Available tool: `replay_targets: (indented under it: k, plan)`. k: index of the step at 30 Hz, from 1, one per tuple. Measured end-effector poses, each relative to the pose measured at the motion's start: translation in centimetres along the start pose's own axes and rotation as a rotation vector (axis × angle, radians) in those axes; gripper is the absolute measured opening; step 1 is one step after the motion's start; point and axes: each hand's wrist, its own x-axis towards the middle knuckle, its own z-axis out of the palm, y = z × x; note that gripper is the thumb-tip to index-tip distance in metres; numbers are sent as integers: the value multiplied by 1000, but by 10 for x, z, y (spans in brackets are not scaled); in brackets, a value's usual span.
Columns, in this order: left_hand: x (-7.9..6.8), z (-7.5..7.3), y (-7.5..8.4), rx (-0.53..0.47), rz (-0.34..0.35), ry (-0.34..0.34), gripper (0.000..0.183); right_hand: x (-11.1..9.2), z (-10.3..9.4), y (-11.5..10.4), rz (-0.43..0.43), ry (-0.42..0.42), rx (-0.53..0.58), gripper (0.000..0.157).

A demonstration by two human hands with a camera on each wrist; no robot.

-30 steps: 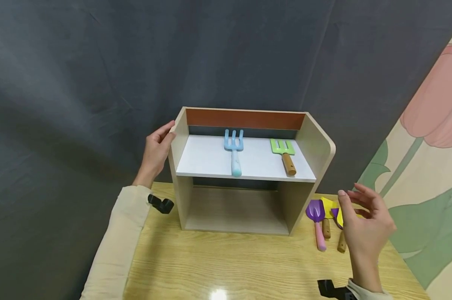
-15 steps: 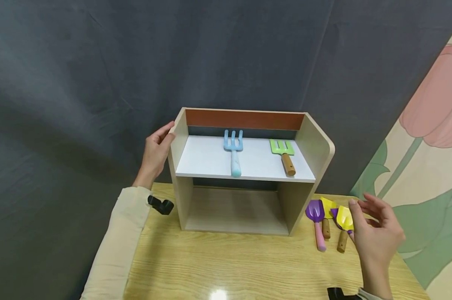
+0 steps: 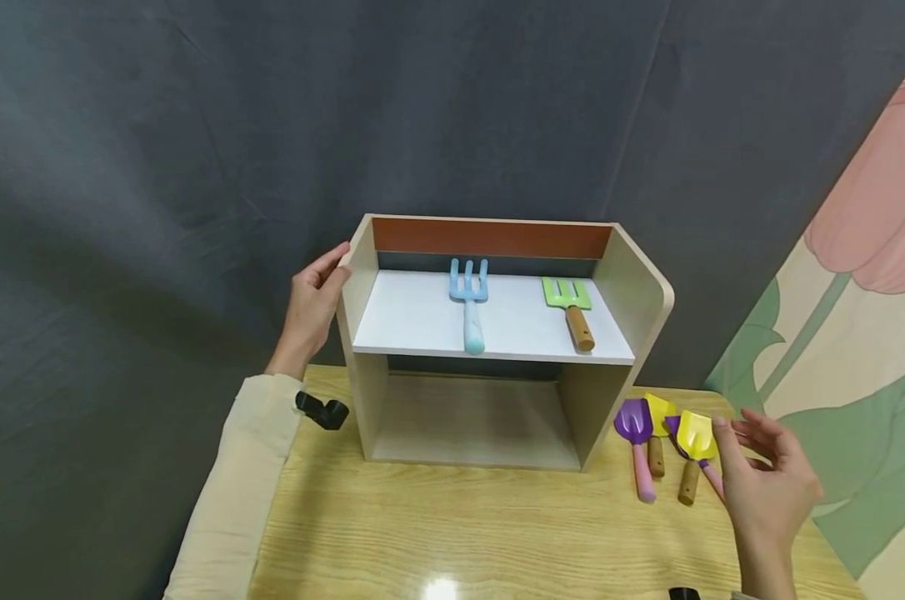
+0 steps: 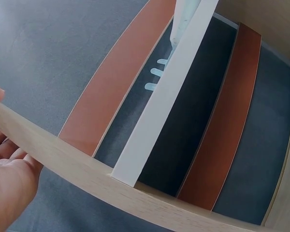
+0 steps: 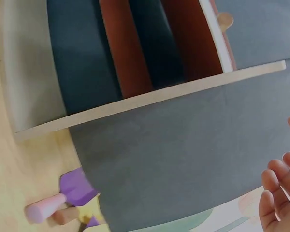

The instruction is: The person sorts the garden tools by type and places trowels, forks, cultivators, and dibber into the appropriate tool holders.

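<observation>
My left hand [image 3: 313,308] holds the upper left side panel of a small two-tier wooden shelf [image 3: 493,356]; in the left wrist view a fingertip shows on one side of the panel edge, the other fingers on the far side. On the white upper board lie a light blue hand fork [image 3: 470,308] and a green hand fork [image 3: 570,310] with a wooden handle. My right hand [image 3: 771,479] is raised over the table's right end, loosely curved with nothing in it. Just left of it lie a yellow shovel [image 3: 697,435] and a purple shovel [image 3: 634,421] with a pink handle.
Another yellow tool [image 3: 658,410] with a wooden handle lies partly hidden between the shovels, and a further pink handle [image 3: 712,478] shows beside my right hand. The wooden table [image 3: 452,533] extends in front of the shelf. A grey curtain [image 3: 497,108] hangs behind.
My right hand has moved right and slightly down, uncovering the yellow shovel. My left hand stays at the shelf's side, and the forks have not moved.
</observation>
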Motion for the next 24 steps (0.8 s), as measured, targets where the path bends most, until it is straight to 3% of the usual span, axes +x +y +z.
replay_targets:
  k: [12,24]
  plan:
    - [1,0,-2,5,9,0,45,-3,4,36,101,1,-16,27]
    - [0,0,-2,9,-2,-3,45,-13,13,66,144,-32,-7,28]
